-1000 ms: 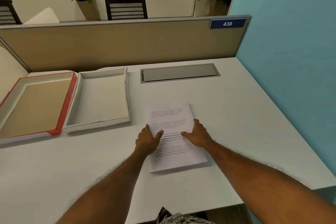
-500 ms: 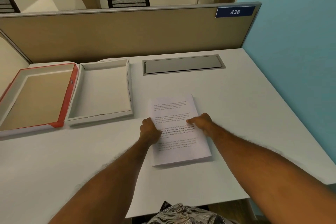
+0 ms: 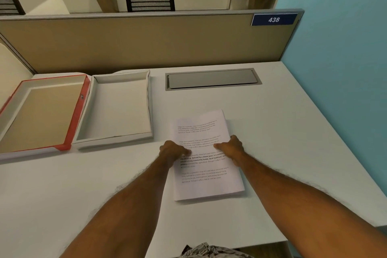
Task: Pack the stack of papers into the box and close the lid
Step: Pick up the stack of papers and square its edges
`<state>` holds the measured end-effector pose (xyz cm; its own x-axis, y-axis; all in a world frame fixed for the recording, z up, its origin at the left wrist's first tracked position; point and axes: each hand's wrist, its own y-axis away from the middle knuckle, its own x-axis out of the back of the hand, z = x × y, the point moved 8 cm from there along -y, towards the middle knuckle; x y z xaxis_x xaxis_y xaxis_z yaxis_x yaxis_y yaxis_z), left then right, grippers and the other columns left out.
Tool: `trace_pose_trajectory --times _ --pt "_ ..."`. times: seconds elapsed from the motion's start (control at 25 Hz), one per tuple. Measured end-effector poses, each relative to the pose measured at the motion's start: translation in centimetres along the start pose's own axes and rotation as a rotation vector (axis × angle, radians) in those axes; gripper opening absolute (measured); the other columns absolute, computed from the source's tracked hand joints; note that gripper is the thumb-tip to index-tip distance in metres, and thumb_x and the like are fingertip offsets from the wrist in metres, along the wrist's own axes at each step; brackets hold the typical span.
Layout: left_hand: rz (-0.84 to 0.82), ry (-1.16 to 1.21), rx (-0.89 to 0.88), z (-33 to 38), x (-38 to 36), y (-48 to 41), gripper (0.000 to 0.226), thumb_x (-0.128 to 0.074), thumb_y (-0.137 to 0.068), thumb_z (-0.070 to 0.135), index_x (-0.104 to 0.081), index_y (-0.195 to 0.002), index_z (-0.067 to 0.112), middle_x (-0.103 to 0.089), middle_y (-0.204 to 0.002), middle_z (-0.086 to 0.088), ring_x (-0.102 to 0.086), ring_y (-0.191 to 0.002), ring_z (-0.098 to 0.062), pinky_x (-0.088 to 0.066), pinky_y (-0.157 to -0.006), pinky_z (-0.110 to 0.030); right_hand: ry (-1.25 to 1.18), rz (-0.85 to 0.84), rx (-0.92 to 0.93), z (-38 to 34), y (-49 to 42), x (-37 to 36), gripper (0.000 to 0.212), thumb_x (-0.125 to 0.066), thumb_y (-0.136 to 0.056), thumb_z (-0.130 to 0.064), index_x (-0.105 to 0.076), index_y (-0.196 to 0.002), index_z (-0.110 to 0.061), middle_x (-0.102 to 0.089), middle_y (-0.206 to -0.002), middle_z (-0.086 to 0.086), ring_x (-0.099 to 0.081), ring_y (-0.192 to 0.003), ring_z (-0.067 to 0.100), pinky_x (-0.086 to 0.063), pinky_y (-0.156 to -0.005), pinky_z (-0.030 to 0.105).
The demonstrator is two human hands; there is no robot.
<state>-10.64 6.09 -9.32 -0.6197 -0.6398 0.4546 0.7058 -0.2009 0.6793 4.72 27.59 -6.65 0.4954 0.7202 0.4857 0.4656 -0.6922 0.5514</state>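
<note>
While the stack of papers point(image 3: 206, 153) lies flat on the desk point(image 3: 282, 132), to the right of the empty box point(image 3: 117, 109), no packing step is complete. My left hand point(image 3: 170, 152) and right hand point(image 3: 231, 148) each grip a side edge of the stack, thumbs on top. Remaining: lift, place inside, and swing the red-edged lid point(image 3: 37, 111) shut.

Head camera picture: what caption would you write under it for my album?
Left hand and right hand grasp the stack of papers on the desk beside the open box.
</note>
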Motion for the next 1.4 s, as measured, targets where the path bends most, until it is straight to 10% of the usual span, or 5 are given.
trace_pose_trajectory --times 0.24,0.8,1.12,1.4 --pt "0.09 -0.097 -0.006 1.6 0.5 4.1 0.09 -0.088 -0.054 0.034 -0.042 -0.126 0.007 -0.05 -0.124 -0.015 -0.052 -0.115 -0.032 -0.049 -0.099 -0.045 -0.113 0.04 0.096 -0.9 2.2 1.0 0.052 -0.078 -0.076 -0.019 -0.047 -0.116 -0.007 -0.063 -0.12 0.013 -0.063 -0.097 0.026 -0.056 -0.084 0.04" --pt "-0.069 0.366 -0.073 0.7 0.2 1.9 0.087 -0.091 -0.038 0.033 -0.056 -0.115 0.012 -0.067 -0.116 -0.011 -0.067 -0.098 -0.034 -0.058 -0.083 -0.051 -0.275 0.087 0.273 -1.8 3.6 1.7 0.059 -0.083 -0.07 -0.015 -0.054 -0.12 -0.006 -0.067 -0.115 0.011 -0.068 -0.093 0.026 -0.059 -0.08 0.038" --pt "-0.003 0.458 -0.431 6.9 4.3 8.9 0.044 -0.079 -0.073 0.012 -0.061 -0.113 0.005 -0.072 -0.107 -0.012 -0.073 -0.085 -0.03 -0.062 -0.071 -0.047 -0.505 -0.002 0.265 -4.9 4.9 3.9 0.035 -0.081 -0.071 -0.007 -0.069 -0.104 -0.006 -0.074 -0.102 0.014 -0.073 -0.082 0.029 -0.062 -0.074 0.043" --pt "0.27 0.41 -0.85 12.2 7.8 14.9 0.041 -0.069 -0.084 0.01 -0.038 -0.111 0.017 -0.056 -0.102 0.01 -0.064 -0.09 -0.014 -0.057 -0.058 -0.018 -0.426 0.191 0.637 -11.1 8.1 7.0 0.035 -0.076 -0.079 -0.025 -0.054 -0.105 -0.018 -0.067 -0.097 -0.002 -0.069 -0.084 0.018 -0.061 -0.07 0.032"
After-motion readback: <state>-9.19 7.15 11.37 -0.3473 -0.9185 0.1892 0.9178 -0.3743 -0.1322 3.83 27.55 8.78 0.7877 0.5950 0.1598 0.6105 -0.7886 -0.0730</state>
